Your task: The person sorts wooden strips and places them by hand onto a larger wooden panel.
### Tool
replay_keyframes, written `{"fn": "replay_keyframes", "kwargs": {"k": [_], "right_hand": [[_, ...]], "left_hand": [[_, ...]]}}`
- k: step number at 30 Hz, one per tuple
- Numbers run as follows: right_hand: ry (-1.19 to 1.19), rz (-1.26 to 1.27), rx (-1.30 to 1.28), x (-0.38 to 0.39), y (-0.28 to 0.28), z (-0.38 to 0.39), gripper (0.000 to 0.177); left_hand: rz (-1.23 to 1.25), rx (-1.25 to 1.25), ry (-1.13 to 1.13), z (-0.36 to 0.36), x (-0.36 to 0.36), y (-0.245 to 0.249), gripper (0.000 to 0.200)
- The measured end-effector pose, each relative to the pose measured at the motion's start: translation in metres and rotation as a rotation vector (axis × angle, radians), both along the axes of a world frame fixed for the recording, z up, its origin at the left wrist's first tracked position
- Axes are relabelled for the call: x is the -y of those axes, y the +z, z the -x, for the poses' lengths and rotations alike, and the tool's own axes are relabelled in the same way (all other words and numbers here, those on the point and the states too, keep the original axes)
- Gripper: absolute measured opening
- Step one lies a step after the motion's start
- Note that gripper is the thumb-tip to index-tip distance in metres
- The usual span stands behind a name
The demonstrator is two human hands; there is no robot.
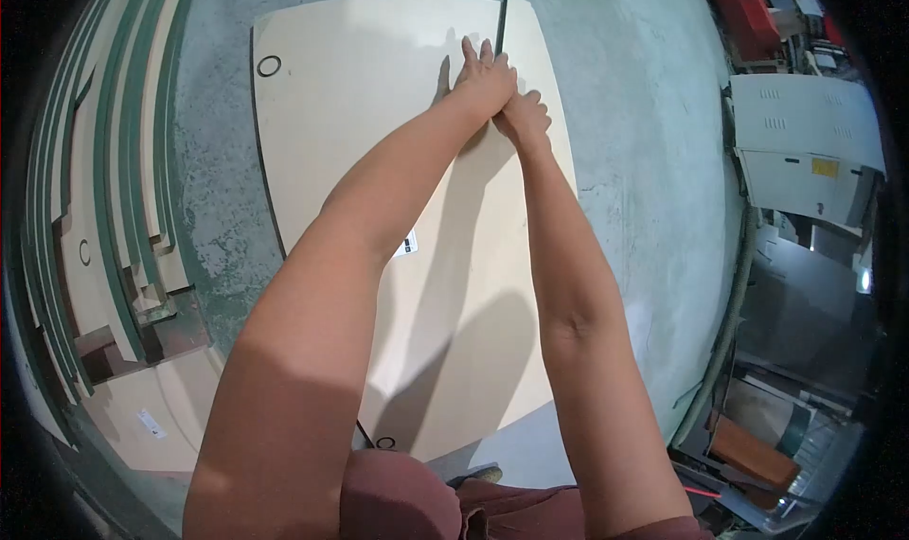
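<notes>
A large pale board [379, 95] lies flat on the floor in front of me, with a small black ring mark [269, 66] near its far left corner. Along its right side runs a narrow pale board strip [526, 48], whose dark edge stands out at the far end. My left hand [486, 84] is open beside that edge, fingers spread over the large board. Just to its right and nearer me, my right hand [526, 117] rests at the narrow strip with bent fingers. The hands touch or overlap, hiding what the right fingers press or grip. A white label [407, 247] shows partly past my left forearm.
Long boards with green edges [123, 152] are stacked on the left. Another pale board with a label [151, 424] lies at lower left. Grey floor [625, 161] extends on the right, up to a hose [724, 351] and a light metal cabinet [805, 114].
</notes>
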State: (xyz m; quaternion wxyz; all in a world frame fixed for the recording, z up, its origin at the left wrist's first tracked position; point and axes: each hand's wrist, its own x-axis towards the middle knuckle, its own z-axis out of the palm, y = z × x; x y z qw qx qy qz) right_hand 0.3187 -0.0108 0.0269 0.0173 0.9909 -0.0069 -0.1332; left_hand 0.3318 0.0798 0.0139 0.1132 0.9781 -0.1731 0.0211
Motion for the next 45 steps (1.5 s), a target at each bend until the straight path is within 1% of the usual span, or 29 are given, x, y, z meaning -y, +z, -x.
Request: {"fn": "replay_keyframes", "kwargs": {"k": [2, 4, 6, 8, 10, 12, 14, 15, 17, 18, 20, 21, 23, 24, 26, 27, 28, 31, 33, 35, 36, 38, 39, 40, 42, 44, 45], "right_hand": [[-0.069, -0.026, 0.049, -0.001, 0.001, 0.012, 0.062], [-0.049, -0.015, 0.044, 0.006, 0.004, 0.027, 0.06], [-0.036, 0.002, 0.011, 0.012, 0.004, 0.042, 0.056], [-0.007, 0.063, 0.019, 0.022, -0.001, 0.064, 0.051], [0.047, 0.072, 0.052, 0.031, -0.003, 0.098, 0.048], [0.087, 0.119, 0.041, 0.034, -0.003, 0.14, 0.047], [0.089, 0.13, -0.036, 0.031, -0.001, 0.184, 0.046], [0.121, 0.129, -0.043, 0.025, 0.002, 0.207, 0.05], [0.179, 0.111, -0.048, 0.006, 0.008, 0.242, 0.057], [0.203, 0.091, -0.045, -0.005, 0.009, 0.252, 0.062], [0.242, 0.07, -0.025, -0.029, 0.011, 0.256, 0.065], [0.281, 0.05, -0.001, -0.037, 0.012, 0.254, 0.068], [0.31, 0.033, -0.005, -0.042, 0.018, 0.247, 0.065], [0.334, 0.02, 0.002, -0.04, 0.017, 0.241, 0.063], [0.335, 0.024, 0.025, -0.038, 0.007, 0.222, 0.06], [0.386, 0.021, 0.111, -0.041, 0.003, 0.208, 0.06], [0.438, 0.013, 0.197, -0.046, -0.001, 0.192, 0.059], [0.462, -0.004, 0.229, -0.067, 0.0, 0.129, 0.058], [0.454, 0.0, 0.239, -0.072, -0.003, 0.094, 0.058], [0.392, 0.077, 0.21, -0.072, -0.009, 0.065, 0.059], [0.389, 0.067, 0.213, -0.07, -0.009, 0.053, 0.059], [0.294, 0.05, 0.112, -0.063, -0.007, 0.041, 0.059], [0.295, 0.04, 0.118, -0.062, -0.007, 0.041, 0.059], [0.247, 0.033, 0.088, -0.059, -0.006, 0.042, 0.058], [0.152, 0.017, 0.029, -0.057, -0.001, 0.048, 0.058], [0.116, 0.016, 0.007, -0.054, 0.009, 0.065, 0.055], [0.101, 0.027, -0.004, -0.047, 0.005, 0.071, 0.053]], "left_hand": [[0.017, 0.004, -0.014, 0.003, 0.002, -0.005, 0.032], [0.045, 0.005, -0.029, 0.017, 0.008, -0.005, 0.033], [-0.022, 0.048, -0.038, 0.04, 0.012, -0.001, 0.035], [0.048, -0.036, -0.045, 0.064, 0.017, 0.005, 0.04], [0.057, 0.061, -0.056, 0.106, 0.017, 0.007, 0.044], [-0.11, 0.039, -0.077, 0.152, 0.015, 0.014, 0.05], [0.033, 0.041, -0.062, 0.195, 0.013, 0.002, 0.053], [0.034, 0.04, -0.045, 0.215, 0.006, 0.004, 0.053], [0.188, -0.115, -0.002, 0.249, -0.013, 0.009, 0.055], [0.189, -0.12, 0.003, 0.261, -0.023, 0.004, 0.055], [0.213, -0.049, 0.13, 0.278, -0.044, -0.007, 0.053], [0.212, -0.057, 0.132, 0.28, -0.057, -0.002, 0.053], [0.228, -0.058, 0.094, 0.275, -0.079, 0.015, 0.053], [0.237, -0.07, 0.086, 0.27, -0.077, 0.009, 0.053], [0.108, -0.026, 0.127, 0.254, -0.07, -0.005, 0.054], [0.112, -0.062, 0.155, 0.24, -0.074, -0.002, 0.053], [0.091, -0.009, 0.185, 0.224, -0.078, -0.006, 0.053], [0.004, 0.113, 0.284, 0.172, -0.089, -0.013, 0.051], [0.017, 0.127, 0.278, 0.132, -0.09, -0.019, 0.05], [0.019, 0.147, 0.281, 0.1, -0.09, -0.016, 0.049], [0.01, 0.159, 0.235, 0.088, -0.088, -0.014, 0.047], [-0.009, 0.168, 0.187, 0.072, -0.081, -0.005, 0.044], [-0.069, 0.089, 0.129, 0.064, -0.076, 0.003, 0.042], [-0.127, 0.013, 0.071, 0.057, -0.072, 0.006, 0.04], [-0.115, 0.055, 0.068, 0.06, -0.068, 0.007, 0.037], [-0.037, -0.027, -0.01, 0.07, -0.063, 0.012, 0.036], [-0.05, -0.045, -0.023, 0.076, -0.057, 0.014, 0.036]]}}
